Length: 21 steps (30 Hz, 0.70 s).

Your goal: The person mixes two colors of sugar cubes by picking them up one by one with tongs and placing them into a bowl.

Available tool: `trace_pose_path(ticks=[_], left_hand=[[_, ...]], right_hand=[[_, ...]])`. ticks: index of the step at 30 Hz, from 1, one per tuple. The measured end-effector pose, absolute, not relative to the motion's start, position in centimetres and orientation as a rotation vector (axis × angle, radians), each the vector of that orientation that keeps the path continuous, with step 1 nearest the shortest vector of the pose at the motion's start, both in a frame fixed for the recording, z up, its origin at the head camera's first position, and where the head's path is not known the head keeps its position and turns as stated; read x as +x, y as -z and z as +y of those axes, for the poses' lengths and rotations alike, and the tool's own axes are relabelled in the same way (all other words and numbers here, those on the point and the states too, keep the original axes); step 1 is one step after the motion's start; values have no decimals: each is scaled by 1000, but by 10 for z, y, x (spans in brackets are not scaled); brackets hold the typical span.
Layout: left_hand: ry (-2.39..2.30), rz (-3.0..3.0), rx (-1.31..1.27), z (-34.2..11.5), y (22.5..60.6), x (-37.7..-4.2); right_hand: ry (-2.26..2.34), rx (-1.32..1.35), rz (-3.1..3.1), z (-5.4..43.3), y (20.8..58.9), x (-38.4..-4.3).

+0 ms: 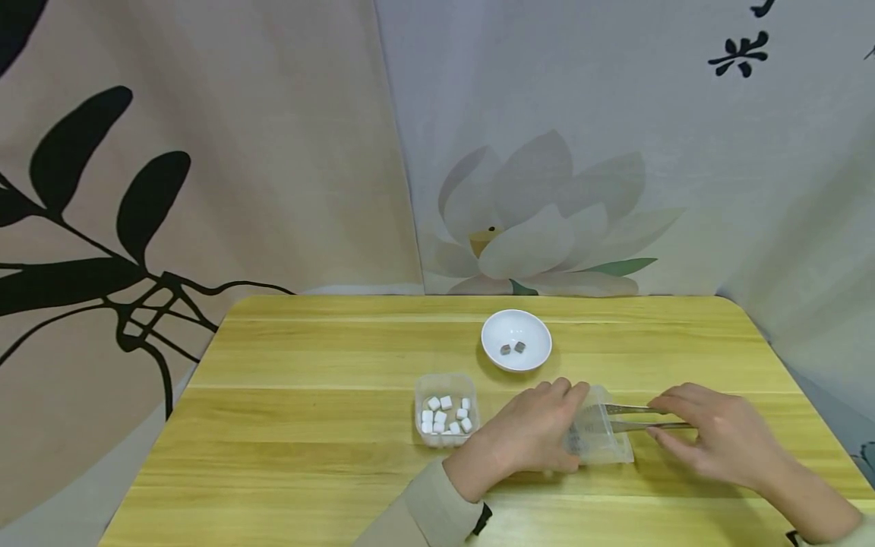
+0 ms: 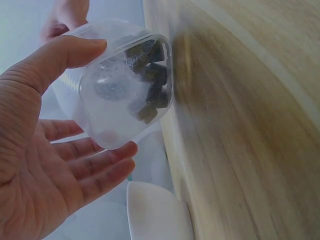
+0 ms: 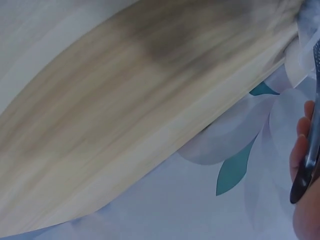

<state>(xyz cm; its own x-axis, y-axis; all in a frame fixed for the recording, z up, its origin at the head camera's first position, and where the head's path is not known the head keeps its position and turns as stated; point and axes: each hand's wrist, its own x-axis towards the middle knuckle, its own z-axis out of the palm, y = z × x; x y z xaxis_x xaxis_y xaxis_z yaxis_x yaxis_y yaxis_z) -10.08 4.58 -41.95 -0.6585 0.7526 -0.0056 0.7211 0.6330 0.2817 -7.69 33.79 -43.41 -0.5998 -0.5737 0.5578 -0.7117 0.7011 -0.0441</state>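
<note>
1. Left hand [image 1: 529, 427]: clamped on a clear container [image 1: 613, 448], thumb on one side, fingers round the other; container is tipped on its side on the table [image 1: 294, 425], its mouth towards the right hand [image 1: 718, 433].
2. Right hand: closed round metal tongs [image 1: 636, 426]; tong arms sit apart, ends inside the container mouth; whether the tips pinch anything, cannot tell, plastic blurs it.
3. Done, as far as shown: two grey cubes [image 1: 520, 347] lie in the white bowl [image 1: 516, 320], beyond the hands, near the table's far edge.
4. Left: several dark cubes [image 2: 155, 75] rest along the low wall of the tipped container; exact count not readable through the plastic.
5. White cubes [image 1: 440, 417]: a batch sits in the upright second container [image 1: 445, 381], left of the left hand; neither hand touches it; no white cube visible in the bowl.
6. Judgement: transfer into the bowl looks early, part done.
</note>
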Motion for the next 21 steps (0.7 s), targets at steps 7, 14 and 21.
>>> trace_pose_path(ticks=[7, 14, 21], left_hand=[[-384, 2730, 1240, 46, 419, -101], [-383, 2731, 1255, 46, 420, -101], [-366, 2738, 1260, 45, 420, -100]], right_hand=[[-373, 1028, -2350, 333, 440, -81], [-387, 1027, -2372, 333, 440, -81], [-401, 1035, -2389, 331, 437, -81]])
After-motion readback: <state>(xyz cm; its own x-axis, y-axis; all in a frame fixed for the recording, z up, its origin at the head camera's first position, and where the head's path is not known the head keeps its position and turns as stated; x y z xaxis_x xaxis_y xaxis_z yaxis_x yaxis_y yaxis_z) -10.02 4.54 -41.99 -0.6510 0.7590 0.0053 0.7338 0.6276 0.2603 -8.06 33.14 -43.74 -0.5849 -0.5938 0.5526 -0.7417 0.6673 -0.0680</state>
